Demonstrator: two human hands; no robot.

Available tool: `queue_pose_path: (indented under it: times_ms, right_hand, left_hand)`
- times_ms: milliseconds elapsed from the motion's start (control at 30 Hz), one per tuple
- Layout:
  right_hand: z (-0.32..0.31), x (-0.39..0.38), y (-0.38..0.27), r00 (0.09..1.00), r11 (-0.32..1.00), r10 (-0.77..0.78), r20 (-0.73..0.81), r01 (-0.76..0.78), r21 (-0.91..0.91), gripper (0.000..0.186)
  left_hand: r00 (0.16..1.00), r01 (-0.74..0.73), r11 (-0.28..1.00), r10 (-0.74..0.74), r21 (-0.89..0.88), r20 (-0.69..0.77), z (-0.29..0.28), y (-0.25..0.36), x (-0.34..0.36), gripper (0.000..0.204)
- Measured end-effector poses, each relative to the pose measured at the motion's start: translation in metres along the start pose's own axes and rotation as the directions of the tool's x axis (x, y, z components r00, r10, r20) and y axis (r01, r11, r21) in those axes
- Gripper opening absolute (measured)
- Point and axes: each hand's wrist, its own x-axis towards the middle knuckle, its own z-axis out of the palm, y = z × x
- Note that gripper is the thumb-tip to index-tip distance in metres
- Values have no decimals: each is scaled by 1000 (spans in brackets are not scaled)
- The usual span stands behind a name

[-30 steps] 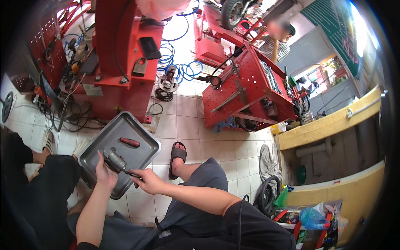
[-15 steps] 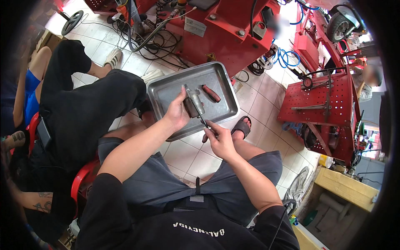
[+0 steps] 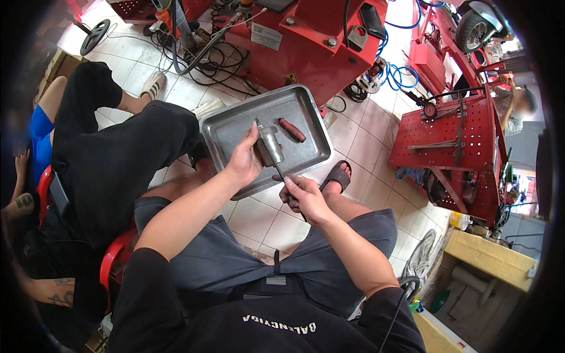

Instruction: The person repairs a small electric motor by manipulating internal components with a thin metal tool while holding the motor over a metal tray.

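Observation:
My left hand (image 3: 247,160) is closed around a grey metal starter motor (image 3: 270,143), a cylinder with a narrow shaft at its far end. It holds the motor tilted over a shallow metal tray (image 3: 210,126). Closer to me, my right hand (image 3: 305,197) grips a thin dark rod-shaped tool (image 3: 279,169). The tool's far end meets the near end of the motor; my fingers hide its middle, and I cannot make out its tip. A short red-handled piece (image 3: 292,130) lies in the tray, right of the motor.
A red machine (image 3: 306,53) stands just beyond the tray, with black cables (image 3: 203,65) on the tiled floor. A person's leg in black trousers (image 3: 147,135) is close on the left. To the right are a red perforated tool cart (image 3: 435,147) and a cardboard box (image 3: 488,259).
My right fingers, more spread before, now curl around the tool, and its back end shows below my hand. The motor has turned slightly in my left hand. The whole view has shifted a little.

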Motion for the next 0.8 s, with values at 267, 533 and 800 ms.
queue_pose_path:
  times_ms: [267, 533, 800]
  right_hand:
    - [1, 9, 15, 980, 986, -74, -186, 44, -162, 24]
    - [-5, 18, 20, 990, 998, -65, -127, 65, 0, 22]
    - [1, 10, 6, 994, 1000, 22, -108, -24, -13, 26]
  left_hand:
    - [995, -99, 993, 97, 65, 23, 5, -2, -4, 51]
    - [990, -139, 987, 137, 75, 32, 4, 1, -1, 48]
    - [983, -178, 982, 174, 66, 65, 16, 5, -8, 41]
